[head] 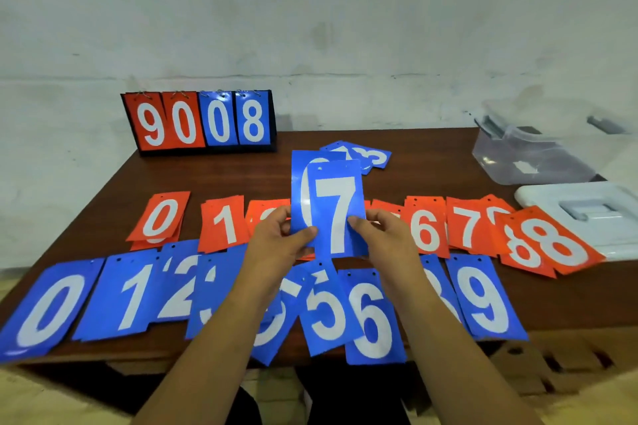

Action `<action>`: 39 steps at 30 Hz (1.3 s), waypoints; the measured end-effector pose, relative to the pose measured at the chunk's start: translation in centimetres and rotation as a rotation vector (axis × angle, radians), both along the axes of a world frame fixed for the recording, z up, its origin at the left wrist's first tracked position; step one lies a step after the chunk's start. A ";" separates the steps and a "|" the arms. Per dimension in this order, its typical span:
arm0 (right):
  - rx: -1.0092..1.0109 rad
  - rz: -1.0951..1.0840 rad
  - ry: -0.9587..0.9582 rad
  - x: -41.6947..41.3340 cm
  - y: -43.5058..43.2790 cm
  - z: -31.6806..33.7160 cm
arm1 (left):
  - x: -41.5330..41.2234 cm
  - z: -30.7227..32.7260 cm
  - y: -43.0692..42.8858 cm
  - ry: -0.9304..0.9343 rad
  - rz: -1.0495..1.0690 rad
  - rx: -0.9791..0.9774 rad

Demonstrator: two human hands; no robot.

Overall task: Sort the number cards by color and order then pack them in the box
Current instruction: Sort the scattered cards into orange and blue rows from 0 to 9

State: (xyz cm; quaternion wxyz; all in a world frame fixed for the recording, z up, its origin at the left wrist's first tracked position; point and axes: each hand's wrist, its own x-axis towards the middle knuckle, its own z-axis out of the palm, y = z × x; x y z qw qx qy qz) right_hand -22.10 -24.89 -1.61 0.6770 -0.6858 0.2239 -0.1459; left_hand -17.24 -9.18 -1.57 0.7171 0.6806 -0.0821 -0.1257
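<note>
My left hand (276, 240) pinches a blue plastic card (299, 190). My right hand (386, 235) pinches the blue plastic 7 card (336, 214) overlapping it, above red and blue rows on the brown wooden table (224, 176). Clear plastic box (528, 162) far right.

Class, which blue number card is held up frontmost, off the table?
The blue 7, in the right hand, overlapping the blue card in the left hand.
</note>
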 end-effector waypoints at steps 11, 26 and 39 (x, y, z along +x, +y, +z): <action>-0.143 -0.131 0.060 -5.9 -3.7 -1.2 | -3.9 -1.0 -2.2 0.041 0.021 0.046; -0.373 -0.230 0.367 -7.6 -8.8 -4.5 | -3.3 -1.8 -0.6 0.127 0.157 0.051; -0.554 -0.094 0.406 -8.7 -9.9 -2.2 | -3.4 -2.1 -2.0 0.139 0.110 0.101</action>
